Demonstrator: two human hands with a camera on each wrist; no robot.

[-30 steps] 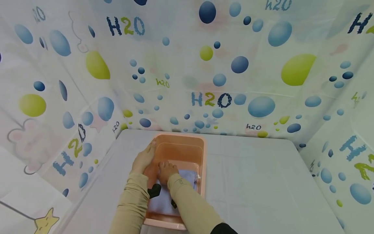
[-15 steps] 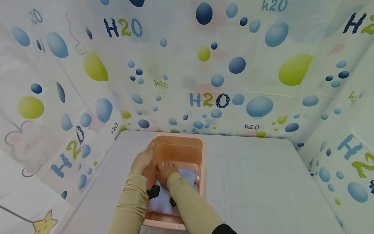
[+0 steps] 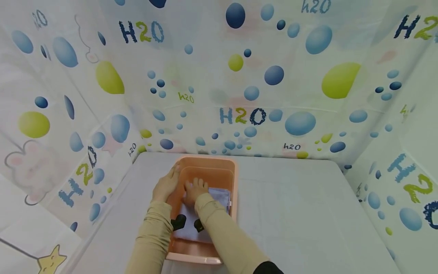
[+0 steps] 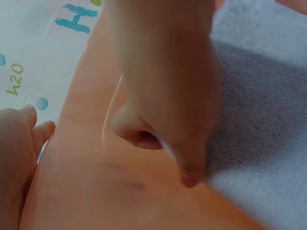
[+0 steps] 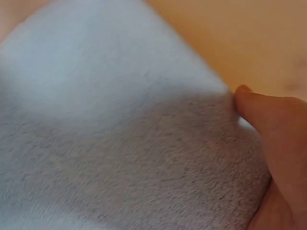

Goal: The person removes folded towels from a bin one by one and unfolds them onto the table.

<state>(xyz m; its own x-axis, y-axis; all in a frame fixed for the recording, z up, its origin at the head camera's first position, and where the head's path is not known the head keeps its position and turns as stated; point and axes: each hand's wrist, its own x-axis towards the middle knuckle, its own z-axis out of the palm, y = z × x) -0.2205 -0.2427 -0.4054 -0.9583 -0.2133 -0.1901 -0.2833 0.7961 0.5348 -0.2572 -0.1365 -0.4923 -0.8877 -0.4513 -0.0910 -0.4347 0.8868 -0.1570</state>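
Observation:
A folded pale lavender-blue towel (image 3: 191,226) with a plush surface lies in the peach plastic basin (image 3: 208,260). Its left edge is pinched by my right hand (image 3: 195,191), the thumb visible on the edge in the right wrist view and the fingers partly beneath the cloth. Along the basin's left rim rests my left hand (image 3: 165,186), fingers straight and pointing away from me on the outer side. In the left wrist view, the left hand's fingers (image 4: 41,134) touch the basin wall from outside; the left thumb is hidden.
A white-covered table (image 3: 291,213) carries the basin and stretches to its right. Behind and at both sides hang white curtains (image 3: 205,76) printed with coloured drops and H2O lettering. A small white tag (image 3: 230,203) sticks out at the towel's right edge.
My right hand has moved slightly forward and up, and the towel's near edge has shifted away from the basin's near wall. My left hand stays on the rim.

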